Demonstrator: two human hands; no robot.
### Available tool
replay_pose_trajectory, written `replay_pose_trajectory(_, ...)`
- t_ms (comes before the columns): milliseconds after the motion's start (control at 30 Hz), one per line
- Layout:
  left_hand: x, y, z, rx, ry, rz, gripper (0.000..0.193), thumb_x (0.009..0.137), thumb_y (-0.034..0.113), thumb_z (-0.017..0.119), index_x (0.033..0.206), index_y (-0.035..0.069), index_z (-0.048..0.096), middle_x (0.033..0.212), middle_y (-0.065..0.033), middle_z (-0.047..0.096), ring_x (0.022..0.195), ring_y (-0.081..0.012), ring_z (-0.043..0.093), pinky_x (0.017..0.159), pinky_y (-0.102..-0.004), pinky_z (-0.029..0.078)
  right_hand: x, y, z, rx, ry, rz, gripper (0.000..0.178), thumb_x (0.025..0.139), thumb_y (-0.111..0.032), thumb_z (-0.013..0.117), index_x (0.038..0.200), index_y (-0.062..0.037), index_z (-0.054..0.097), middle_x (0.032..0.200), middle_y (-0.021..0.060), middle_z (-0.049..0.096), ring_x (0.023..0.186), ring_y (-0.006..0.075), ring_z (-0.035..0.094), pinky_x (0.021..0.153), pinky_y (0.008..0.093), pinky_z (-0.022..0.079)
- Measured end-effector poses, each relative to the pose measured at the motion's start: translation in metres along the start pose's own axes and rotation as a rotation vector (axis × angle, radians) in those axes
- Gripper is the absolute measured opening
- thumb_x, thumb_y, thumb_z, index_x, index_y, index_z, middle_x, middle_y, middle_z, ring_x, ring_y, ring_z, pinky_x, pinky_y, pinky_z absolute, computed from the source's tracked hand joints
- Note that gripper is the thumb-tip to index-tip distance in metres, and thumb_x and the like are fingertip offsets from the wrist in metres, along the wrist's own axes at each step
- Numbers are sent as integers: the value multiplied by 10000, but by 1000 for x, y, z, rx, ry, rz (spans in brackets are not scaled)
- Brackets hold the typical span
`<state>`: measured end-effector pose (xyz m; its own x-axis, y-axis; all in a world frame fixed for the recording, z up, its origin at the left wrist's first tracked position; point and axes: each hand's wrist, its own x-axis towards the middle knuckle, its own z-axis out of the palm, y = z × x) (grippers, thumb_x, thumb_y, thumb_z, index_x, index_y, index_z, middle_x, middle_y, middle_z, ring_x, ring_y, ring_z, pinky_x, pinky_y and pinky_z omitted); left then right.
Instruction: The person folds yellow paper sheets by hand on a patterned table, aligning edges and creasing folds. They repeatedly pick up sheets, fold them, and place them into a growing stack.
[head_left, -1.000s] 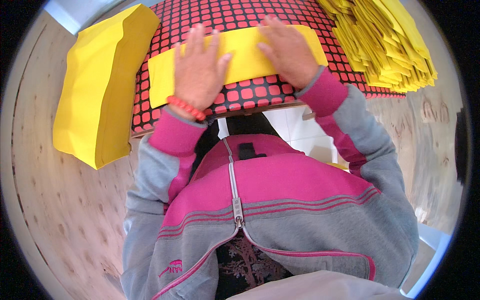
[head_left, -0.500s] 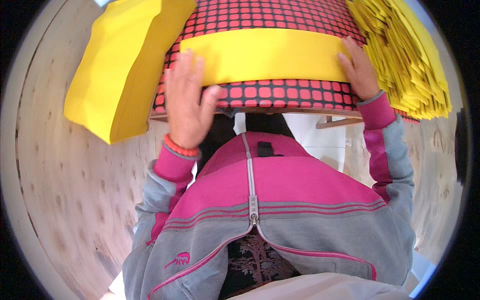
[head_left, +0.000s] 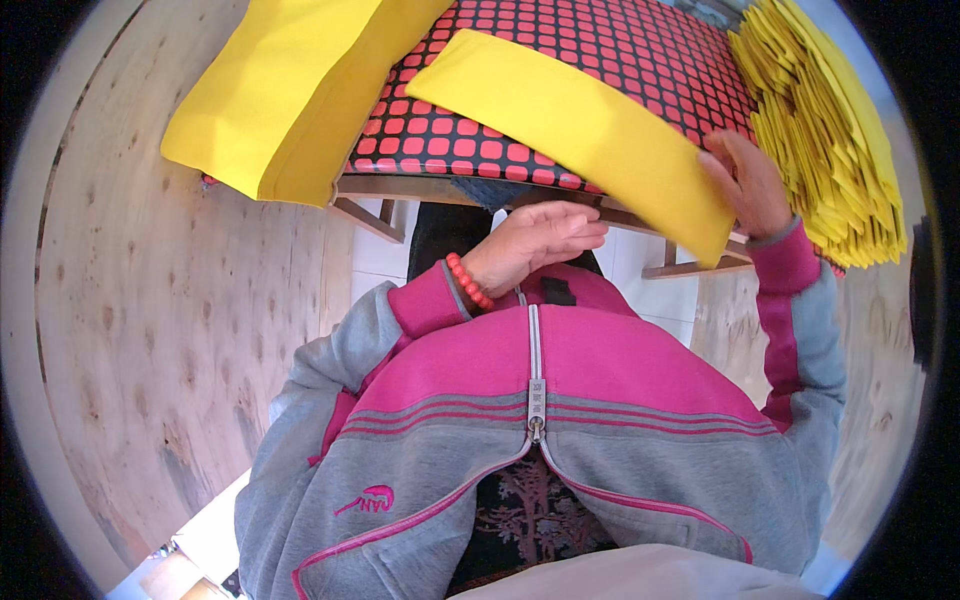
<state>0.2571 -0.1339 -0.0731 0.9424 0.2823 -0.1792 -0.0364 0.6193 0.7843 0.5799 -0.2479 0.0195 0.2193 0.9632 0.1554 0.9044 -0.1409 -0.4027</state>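
A folded yellow cloth strip (head_left: 575, 110) lies slantwise over the red-and-black checked tabletop (head_left: 430, 140). Its near right end sticks out past the front edge. My right hand (head_left: 750, 190) is at that end, with thumb and fingers bent around the strip's right margin; the fingertips are partly hidden. Between the table edge and my jacket, my left hand (head_left: 540, 240) is in the air with its fingers stretched out side by side, holding nothing. A red bead bracelet (head_left: 468, 281) circles the left wrist.
To the left, a thick stack of yellow cloth (head_left: 270, 90) overhangs the table's front edge. A tall pile of folded yellow pieces (head_left: 825, 150) stands at the right, close to my right hand. Wooden table framing (head_left: 370, 215) shows below the top.
My left hand has come off the strip and moved toward my body. The strip has turned, its right end swinging nearer over the edge, with my right hand following slightly nearer and right.
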Motion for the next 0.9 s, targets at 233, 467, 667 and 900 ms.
replay_pose_trajectory(233, 17, 1, 38, -305, 37, 147, 458, 1080, 271, 523, 1447, -1, 492, 1419, -139, 605, 1313, -255, 589, 1099, -405, 481, -53, -43, 2, 587, -430, 207, 334, 1051, -340, 570, 1120, -23, 650, 921, 22, 674, 808, 91, 644, 731, 273, 533)
replay_pose_trajectory(467, -14, 42, 41, -259, 23, 72, 443, 1046, 197, 584, 1438, 6, 509, 1394, -131, 624, 1276, -241, 613, 1097, -408, 484, -14, -71, 24, 1701, -745, 349, 581, 1074, -460, 488, 1396, 18, 562, 1277, 128, 704, 1090, 200, 713, 963, 327, 558)
replay_pose_trajectory(667, -26, 65, 54, -10, -92, 4, 424, 1026, 175, 627, 1395, -16, 540, 1314, -136, 667, 1199, -224, 666, 1001, -375, 565, 77, -79, 45, 1457, -514, 302, 510, 1040, -359, 589, 1380, 20, 566, 1314, 163, 676, 1119, 230, 698, 980, 401, 567)
replay_pose_trajectory(900, 18, 168, 47, 650, -57, 432, 444, 983, 186, 697, 1368, 2, 573, 1295, -115, 683, 1129, -204, 689, 972, -366, 566, 139, -109, -83, 1480, -246, -327, 419, 1049, -181, 553, 1379, 78, 530, 1326, 190, 649, 1190, 289, 655, 1032, 405, 545)
